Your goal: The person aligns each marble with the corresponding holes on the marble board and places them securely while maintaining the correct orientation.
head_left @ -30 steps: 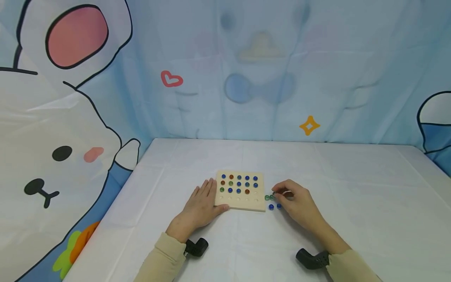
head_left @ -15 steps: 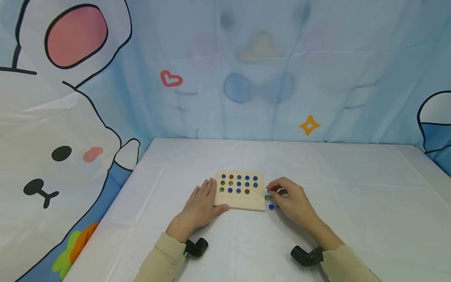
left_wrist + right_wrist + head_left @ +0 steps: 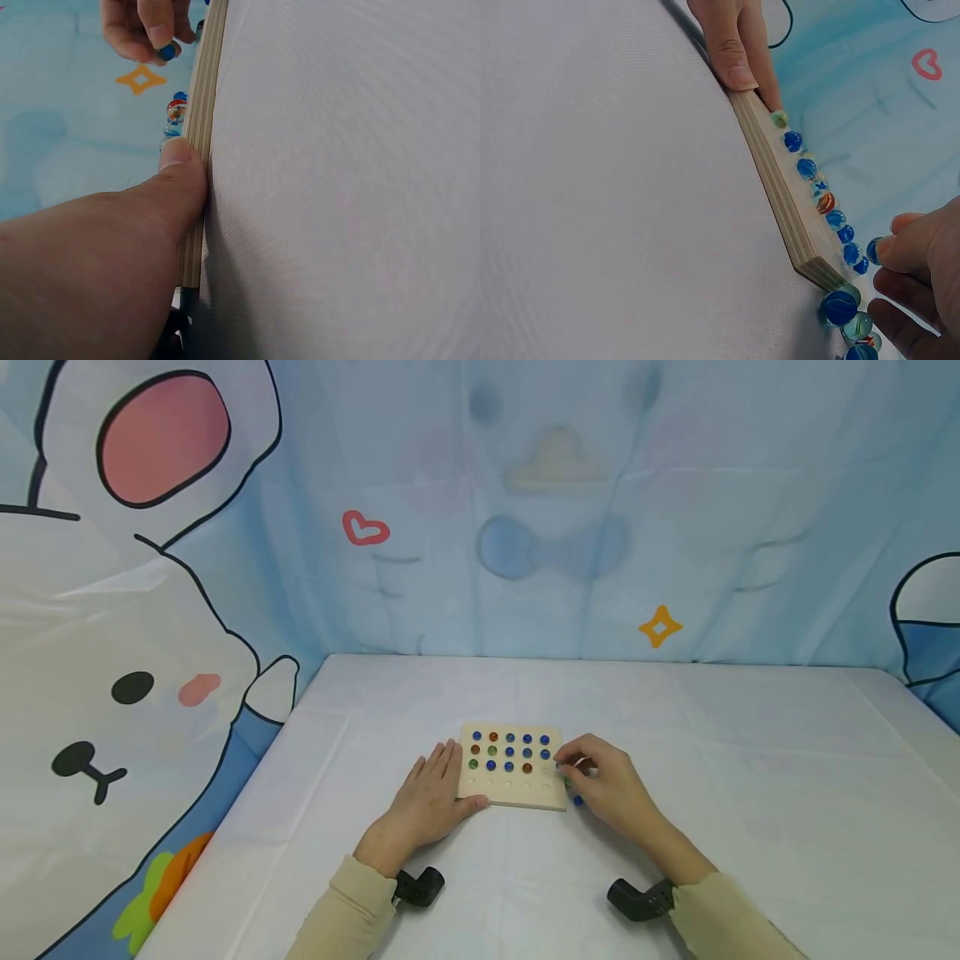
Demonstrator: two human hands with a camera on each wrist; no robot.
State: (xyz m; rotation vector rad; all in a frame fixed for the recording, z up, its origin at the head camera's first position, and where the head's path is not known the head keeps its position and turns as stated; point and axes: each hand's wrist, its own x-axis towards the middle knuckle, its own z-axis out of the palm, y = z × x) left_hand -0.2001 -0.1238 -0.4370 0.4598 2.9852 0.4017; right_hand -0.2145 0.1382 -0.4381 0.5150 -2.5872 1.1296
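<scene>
Here, much is hidden: in the head view the right hand (image 3: 603,781) covers the loose marbles (image 3: 847,315) lying on the white tablecloth (image 3: 750,777) just beside the board's right edge, so only a blue speck shows beneath it. The right wrist view cuts those marbles off at the frame's bottom. What the right hand pinches shows best from the left wrist — a blue marble (image 3: 166,52) between thumb and fingertip, above the wooden peg board (image 3: 513,789) at its right edge. The board lies flat, roughly square, its filled rows farthest from the person and its empty dimples nearest. The left hand (image 3: 427,802) rests flat against the board's left edge — fingers straight, thumb pressed to the near edge.
</scene>
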